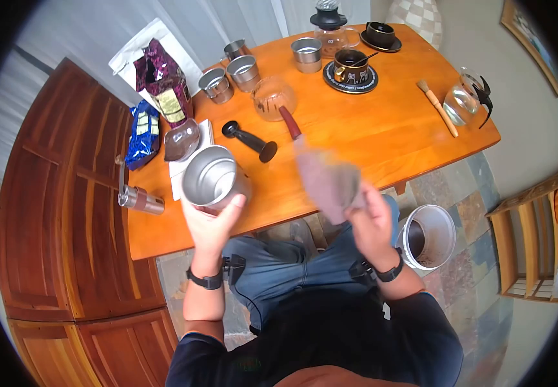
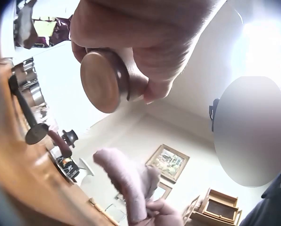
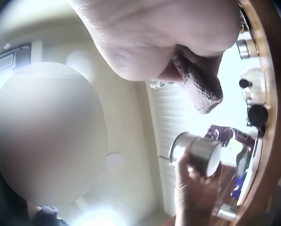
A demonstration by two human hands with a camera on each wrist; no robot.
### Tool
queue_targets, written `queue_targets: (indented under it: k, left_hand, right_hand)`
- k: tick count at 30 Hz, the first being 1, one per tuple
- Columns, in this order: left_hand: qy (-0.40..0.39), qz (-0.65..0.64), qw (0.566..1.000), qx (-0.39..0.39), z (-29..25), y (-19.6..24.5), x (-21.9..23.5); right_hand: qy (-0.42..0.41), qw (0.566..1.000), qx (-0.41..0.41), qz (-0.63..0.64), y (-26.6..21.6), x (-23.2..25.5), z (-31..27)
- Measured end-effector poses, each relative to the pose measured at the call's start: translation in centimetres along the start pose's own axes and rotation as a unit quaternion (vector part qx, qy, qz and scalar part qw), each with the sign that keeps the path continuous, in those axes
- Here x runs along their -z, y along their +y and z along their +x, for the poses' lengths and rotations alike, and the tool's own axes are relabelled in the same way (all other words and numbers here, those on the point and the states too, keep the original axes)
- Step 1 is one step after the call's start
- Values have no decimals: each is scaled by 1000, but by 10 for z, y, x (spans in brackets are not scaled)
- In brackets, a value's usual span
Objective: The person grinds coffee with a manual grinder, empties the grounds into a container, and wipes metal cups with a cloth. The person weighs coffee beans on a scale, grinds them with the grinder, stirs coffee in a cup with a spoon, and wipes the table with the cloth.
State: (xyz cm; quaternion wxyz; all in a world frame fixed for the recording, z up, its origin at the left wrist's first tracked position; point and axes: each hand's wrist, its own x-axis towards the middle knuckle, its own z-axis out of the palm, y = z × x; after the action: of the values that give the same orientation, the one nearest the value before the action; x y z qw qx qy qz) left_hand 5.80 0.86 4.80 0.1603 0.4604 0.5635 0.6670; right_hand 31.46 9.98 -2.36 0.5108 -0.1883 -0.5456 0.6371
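A shiny steel cup (image 1: 211,179) is in my left hand (image 1: 209,224), which grips it near the table's front edge with the mouth facing up toward the head camera. The cup's round base (image 2: 100,82) shows in the left wrist view. My right hand (image 1: 372,222) pinches a greyish-pink cloth (image 1: 330,184), blurred in the head view and hanging out to the left of the fingers. In that view the cloth's upper end meets the red-brown handle (image 1: 290,122) of a small glass pot (image 1: 274,100). A black scoop (image 1: 250,140) lies between cup and pot.
Several steel cups (image 1: 244,72) stand at the back. Coffee bags (image 1: 163,84), a hand grinder (image 1: 141,199) and a glass bowl (image 1: 182,140) are at left. A cup on a saucer (image 1: 351,72), a brush (image 1: 439,108) and a glass jug (image 1: 462,103) lie rightward. A bucket (image 1: 428,235) sits on the floor.
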Motion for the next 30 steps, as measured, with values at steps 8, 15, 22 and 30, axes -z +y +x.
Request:
queue_targets:
  k: [8, 15, 22, 30]
  left_hand:
    - [-33, 59, 996, -57, 129, 47, -34]
    - [-116, 107, 987, -2, 248, 21, -93]
    - [-107, 201, 968, 101, 301, -18, -138]
    - [-173, 259, 941, 134, 334, -67, -151]
  right_hand:
    - [117, 905, 133, -388, -2, 72, 52]
    - [-39, 766, 126, -629, -18, 93, 64]
    - [-8, 784, 152, -602, -17, 107, 59]
    - [-5, 785, 133, -605, -16, 109, 63]
